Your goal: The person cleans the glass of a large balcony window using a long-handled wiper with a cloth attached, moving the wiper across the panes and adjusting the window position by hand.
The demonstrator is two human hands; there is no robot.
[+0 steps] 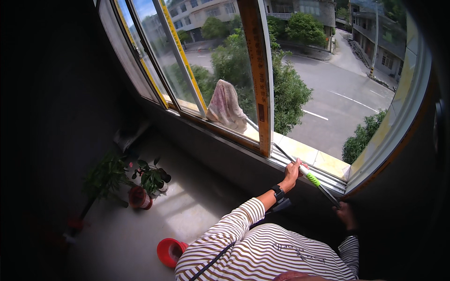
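My left hand (pixel 292 174) is closed around the white grip section of a telescopic pole (pixel 313 179), just beside its green sleeve. Lower down, in shadow, my right hand (pixel 345 215) grips the pole's metal end. The pole slants up and left through the open part of the window, over the sill. At its far end a patterned cloth (pixel 226 105) is draped, and I see it through the glass of the sliding window pane (pixel 232 63). The cloth appears to lie against the outer side of the glass; whatever head it covers is hidden.
White sliding tracks (pixel 323 177) and a tiled outer sill (pixel 299 147) run along the window. A brown-taped sash edge (pixel 258 70) stands left of the pole. Potted plants (pixel 149 179) and a red bucket (pixel 170 252) stand on the floor to the left. Trees and a road lie outside.
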